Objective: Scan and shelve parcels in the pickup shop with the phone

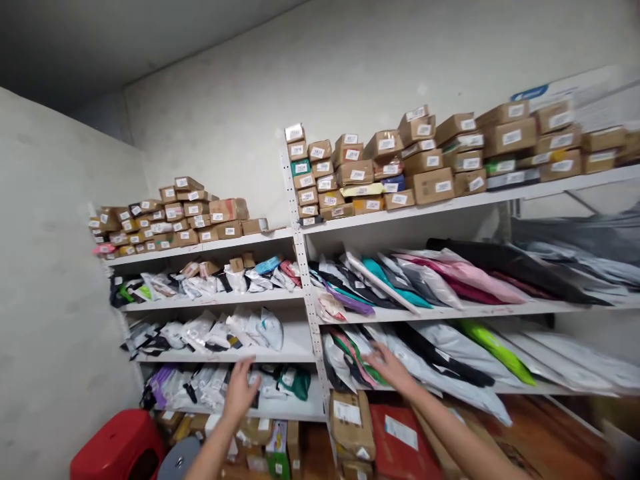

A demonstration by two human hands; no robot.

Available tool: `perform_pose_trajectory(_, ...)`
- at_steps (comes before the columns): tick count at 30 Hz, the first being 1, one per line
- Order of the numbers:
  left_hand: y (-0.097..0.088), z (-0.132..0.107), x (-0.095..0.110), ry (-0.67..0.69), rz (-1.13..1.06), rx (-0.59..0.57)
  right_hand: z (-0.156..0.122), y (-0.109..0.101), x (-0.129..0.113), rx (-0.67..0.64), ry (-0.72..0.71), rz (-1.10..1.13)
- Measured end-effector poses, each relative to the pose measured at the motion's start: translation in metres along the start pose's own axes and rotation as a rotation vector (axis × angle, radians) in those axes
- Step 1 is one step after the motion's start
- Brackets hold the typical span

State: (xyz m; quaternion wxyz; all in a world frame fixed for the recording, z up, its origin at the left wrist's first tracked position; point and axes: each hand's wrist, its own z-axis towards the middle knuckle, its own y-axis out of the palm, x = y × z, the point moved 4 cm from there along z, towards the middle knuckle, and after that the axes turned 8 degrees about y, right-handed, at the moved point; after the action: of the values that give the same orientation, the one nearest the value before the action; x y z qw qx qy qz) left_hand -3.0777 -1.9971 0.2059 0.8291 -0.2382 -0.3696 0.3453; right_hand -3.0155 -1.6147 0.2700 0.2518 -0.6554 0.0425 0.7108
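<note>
My left hand (241, 389) is raised in front of the lower left shelf, fingers apart and holding nothing. Behind it lie white plastic mailing bags (210, 383) and a dark green bag (296, 383). My right hand (391, 368) reaches toward the lower right shelf with its fingers spread. It is nearest to a pink and green bag (356, 360) and a white mailing bag (413, 353); whether the fingertips touch them I cannot tell. A black bag (445, 357) and a lime green bag (495, 350) lie farther right.
White metal shelving (306, 287) lines the wall. Labelled cardboard boxes (433, 185) are stacked along the top. Below stand a brown carton (353, 427) and a red box (404, 443). A red plastic stool (117, 443) and a grey round lid (179, 459) are at lower left.
</note>
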Motion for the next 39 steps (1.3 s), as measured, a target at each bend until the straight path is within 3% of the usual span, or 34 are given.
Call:
perform_pose_trajectory(4,-0.024,0.199,-0.031,0.205,0.065,0.174,0.128,0.076,-0.082,-0.207,-0.022,0.337)
perform_pose_trajectory(7,-0.033,0.346,-0.026,0.336,0.109,0.276,0.213,0.133,-0.157,-0.338,-0.003,0.625)
perform_pose_trajectory(9,-0.04,0.43,-0.015,0.381,0.184,0.385,0.262,0.173,-0.201,-0.424,0.048,0.799)
perform_pose_trajectory(12,-0.049,0.527,0.002,0.391,0.334,0.503,0.325,0.235,-0.255,-0.526,0.162,1.002)
perform_pose_trajectory(15,-0.047,0.588,0.006,0.317,0.489,0.484,0.37,0.288,-0.295,-0.565,0.258,1.169)
perform_pose_trajectory(17,-0.042,0.61,0.002,0.241,0.542,0.455,0.388,0.309,-0.312,-0.562,0.29,1.27)
perform_pose_trajectory(20,-0.034,0.623,-0.005,0.196,0.572,0.42,0.399,0.32,-0.319,-0.537,0.376,1.342)
perform_pose_trajectory(25,-0.038,0.624,-0.005,0.214,0.545,0.305,0.403,0.307,-0.302,-0.422,0.473,1.351)
perform_pose_trajectory(28,-0.039,0.619,0.003,0.26,0.49,0.223,0.405,0.299,-0.301,-0.378,0.406,1.418)
perform_pose_trajectory(32,-0.034,0.61,0.011,0.306,0.439,0.241,0.4,0.293,-0.306,-0.383,0.301,1.55)
perform_pose_trajectory(34,-0.029,0.608,0.011,0.379,0.458,0.185,0.393,0.289,-0.302,-0.379,0.305,1.582)
perform_pose_trajectory(36,-0.027,0.609,0.007,0.477,0.509,0.069,0.385,0.285,-0.293,-0.425,0.327,1.596)
perform_pose_trajectory(39,-0.037,0.61,-0.001,0.585,0.57,-0.002,0.374,0.281,-0.282,-0.673,0.265,1.568)
